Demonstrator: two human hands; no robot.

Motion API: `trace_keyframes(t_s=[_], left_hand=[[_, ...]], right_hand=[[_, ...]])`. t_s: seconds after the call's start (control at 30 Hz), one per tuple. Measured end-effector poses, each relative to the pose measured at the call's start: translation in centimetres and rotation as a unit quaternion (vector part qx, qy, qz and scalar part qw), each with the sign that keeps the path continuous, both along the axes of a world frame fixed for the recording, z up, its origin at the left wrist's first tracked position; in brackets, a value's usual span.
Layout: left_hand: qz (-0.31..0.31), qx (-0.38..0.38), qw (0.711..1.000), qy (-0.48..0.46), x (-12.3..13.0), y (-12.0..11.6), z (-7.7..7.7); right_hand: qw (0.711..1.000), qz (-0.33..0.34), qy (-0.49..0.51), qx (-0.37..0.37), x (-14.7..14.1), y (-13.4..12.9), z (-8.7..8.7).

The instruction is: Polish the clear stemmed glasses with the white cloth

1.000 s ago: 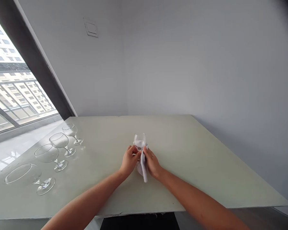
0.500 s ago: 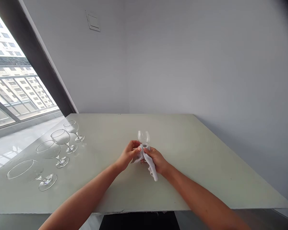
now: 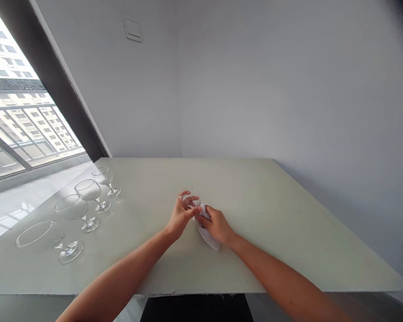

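My left hand [image 3: 180, 215] is closed around a clear stemmed glass [image 3: 187, 194], its fingers showing behind the transparent bowl. The glass is tilted, with the bowl toward the upper left. A white cloth [image 3: 208, 238] is bunched in my right hand [image 3: 219, 224], pressed at the lower end of the glass beside my left thumb. The lower part of the stem and the foot are covered by cloth and fingers. Both hands are just above the middle of the table [image 3: 282, 250].
Several clear stemmed glasses stand upright in a row along the table's left side, the nearest glass [image 3: 70, 252] by the front left corner. A grey wall [image 3: 255, 89] rises behind the table, and a window [image 3: 30, 116] is at the left.
The glass has turned from bowl pointing away to tilting left. My left fingers have spread up around the bowl, and my right hand has closed more over the cloth.
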State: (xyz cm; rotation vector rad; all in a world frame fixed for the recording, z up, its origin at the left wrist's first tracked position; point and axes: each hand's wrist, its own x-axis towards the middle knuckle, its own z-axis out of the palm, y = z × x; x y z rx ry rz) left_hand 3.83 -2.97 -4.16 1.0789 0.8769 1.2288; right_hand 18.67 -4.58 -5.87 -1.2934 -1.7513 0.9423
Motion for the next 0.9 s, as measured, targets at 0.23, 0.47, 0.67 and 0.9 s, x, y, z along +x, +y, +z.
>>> trace_keyframes(t_s=[0.23, 0.47, 0.67, 0.9], left_hand=[[0.105, -0.072, 0.989, -0.080, -2.2, 2.2, 0.3], [-0.022, -0.178, 0.976, -0.126, -2.1, 1.6, 0.4], [-0.114, -0.150, 0.966, -0.179, -1.7, 0.8, 1.3], [-0.069, -0.097, 0.965, -0.233, -0.8, 0.6, 1.2]], right_hand=[[0.972, -0.093, -0.099, 0.190, 2.5, 0.7, 1.4], [0.858, 0.140, -0.275, 0.410, 0.5, -0.5, 1.0], [0.940, 0.186, -0.049, 0.281, 0.8, -0.8, 1.3], [0.917, 0.040, 0.383, -0.099, -1.0, -0.6, 1.7]])
